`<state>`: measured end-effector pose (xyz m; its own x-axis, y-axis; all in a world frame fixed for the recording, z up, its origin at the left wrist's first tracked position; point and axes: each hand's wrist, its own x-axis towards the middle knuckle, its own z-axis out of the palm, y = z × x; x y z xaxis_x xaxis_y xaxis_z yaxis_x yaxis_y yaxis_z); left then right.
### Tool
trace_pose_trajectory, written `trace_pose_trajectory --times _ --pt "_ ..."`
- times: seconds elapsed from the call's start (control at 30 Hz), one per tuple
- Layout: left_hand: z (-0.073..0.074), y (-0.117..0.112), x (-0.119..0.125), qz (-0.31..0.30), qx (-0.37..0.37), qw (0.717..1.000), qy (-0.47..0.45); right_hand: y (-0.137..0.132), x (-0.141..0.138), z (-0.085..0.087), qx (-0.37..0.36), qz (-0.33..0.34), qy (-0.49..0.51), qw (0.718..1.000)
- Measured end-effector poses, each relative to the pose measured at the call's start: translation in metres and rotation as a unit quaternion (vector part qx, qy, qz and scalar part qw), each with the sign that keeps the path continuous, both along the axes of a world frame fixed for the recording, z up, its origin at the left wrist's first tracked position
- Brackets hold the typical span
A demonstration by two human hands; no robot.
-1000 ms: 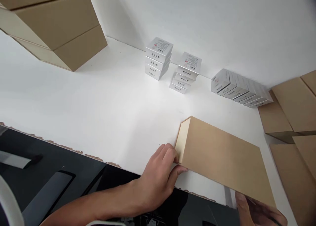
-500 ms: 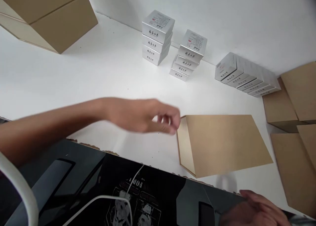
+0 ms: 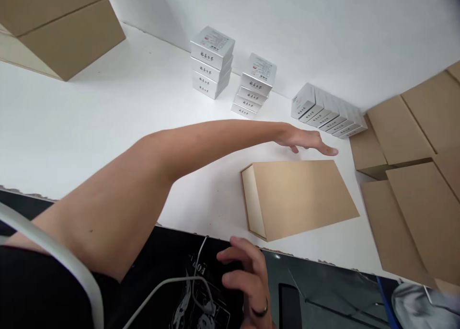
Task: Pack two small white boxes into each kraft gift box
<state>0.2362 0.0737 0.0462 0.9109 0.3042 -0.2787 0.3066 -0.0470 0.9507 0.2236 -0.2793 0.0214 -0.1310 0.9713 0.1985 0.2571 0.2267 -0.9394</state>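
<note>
My left hand (image 3: 304, 139) reaches across the table, fingers stretched out with nothing held. Just beyond the far edge of a brown cardboard box (image 3: 302, 195), it hovers between that box and a row of silver boxes (image 3: 328, 111). The brown box lies flat, its pale narrow side turned to the left. My right hand (image 3: 251, 281), with a ring on one finger, is off the near table edge in front of my body. Its fingers are loosely bent and apart, and no object shows in them.
Two stacks of silver boxes, a left one (image 3: 212, 63) and a right one (image 3: 255, 87), stand by the wall. More brown boxes (image 3: 409, 204) fill the right end of the white table (image 3: 118, 123); another brown box (image 3: 72, 37) sits far left. A white cable (image 3: 168, 281) hangs in front of me.
My left hand has moved right, from the brown box's left end to beyond its far edge. My right hand has come left and up. The view has shifted to the right.
</note>
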Motion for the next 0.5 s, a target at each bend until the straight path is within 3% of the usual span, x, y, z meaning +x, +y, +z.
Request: trace_pose_trajectory --times 0.13,0.27,0.37,0.5 --pt "-0.020 0.004 0.021 -0.015 -0.042 0.998 -0.039 0.010 0.010 0.004 -0.041 -0.003 0.054 0.998" --pt "-0.030 0.000 0.025 -0.048 -0.075 0.993 -0.077 0.008 0.005 0.005 -0.068 -0.019 0.088 0.994" --pt "-0.029 -0.006 0.018 -0.057 -0.104 0.988 -0.098 0.004 -0.001 0.006 -0.076 -0.023 0.091 0.993" --pt "-0.019 -0.011 -0.010 -0.031 -0.064 0.993 -0.092 -0.005 0.011 -0.010 -0.074 -0.039 0.080 0.993"
